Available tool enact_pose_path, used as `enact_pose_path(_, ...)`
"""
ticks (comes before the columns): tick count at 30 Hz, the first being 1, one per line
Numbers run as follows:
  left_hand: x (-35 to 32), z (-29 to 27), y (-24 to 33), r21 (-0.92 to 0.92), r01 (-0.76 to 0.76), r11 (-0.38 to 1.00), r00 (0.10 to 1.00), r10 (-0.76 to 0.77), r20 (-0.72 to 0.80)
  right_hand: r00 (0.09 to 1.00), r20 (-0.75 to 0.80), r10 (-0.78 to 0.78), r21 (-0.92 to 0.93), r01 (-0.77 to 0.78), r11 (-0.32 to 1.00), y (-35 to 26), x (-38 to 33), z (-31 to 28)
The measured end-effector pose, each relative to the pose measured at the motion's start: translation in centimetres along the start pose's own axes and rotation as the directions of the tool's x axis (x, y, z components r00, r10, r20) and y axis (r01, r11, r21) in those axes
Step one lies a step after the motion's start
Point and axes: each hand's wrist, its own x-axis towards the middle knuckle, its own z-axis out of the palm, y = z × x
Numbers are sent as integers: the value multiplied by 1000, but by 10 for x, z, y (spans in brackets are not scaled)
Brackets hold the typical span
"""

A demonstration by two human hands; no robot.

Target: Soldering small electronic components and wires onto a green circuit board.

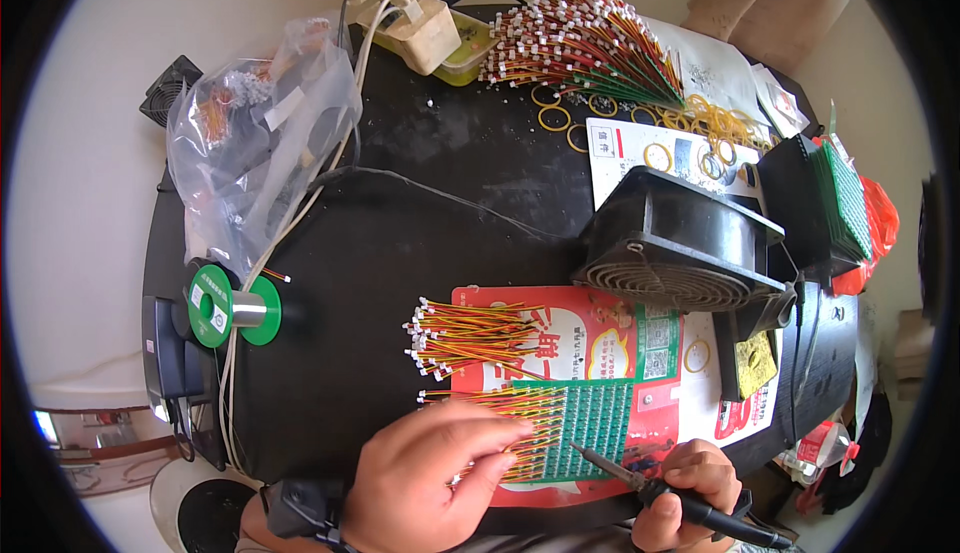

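Observation:
My right hand (690, 493) grips a soldering iron (665, 498) by its black handle, and the metal tip points left over a green circuit board panel (595, 423). Rows of small pads cover the panel. Many thin red, yellow and black wires (495, 403) with white connectors run from its left part. Thumb and forefinger of my left hand (430, 473) pinch a wire there, close to the iron's tip; part of the wires is hidden under this hand. Just beyond lies a loose pile of the same connector wires (475, 336), on a red printed sheet (550, 303).
A black fan (680, 243) stands beyond the panel, near a yellow sponge (757, 365). At left are a green solder spool (210, 306), a plastic bag (260, 143) and cables. A big wired-board bundle (590, 43), rubber bands (720, 123) and a power adapter (420, 33) lie at the back.

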Motion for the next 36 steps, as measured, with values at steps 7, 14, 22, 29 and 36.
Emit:
enact_pose_path(7,-6,12,-9,274,-434,858,891,365,269,1000,-1,3,-21,-3,1000,1,0,0)
enact_pose_path(14,-14,16,-6,333,-439,835,886,341,313,1000,8,18,8,-18,1000,1,1,1)
enact_pose_path(22,-12,26,-15,383,-380,842,920,302,249,987,161,0,7,-1,1000,2,7,-9)
enact_pose_path(29,-15,20,-10,425,-319,847,937,214,277,987,161,10,17,-13,1000,0,4,-6)
enact_pose_path(36,-16,22,-9,357,-294,887,944,210,255,980,196,-11,14,8,1000,3,6,-8)
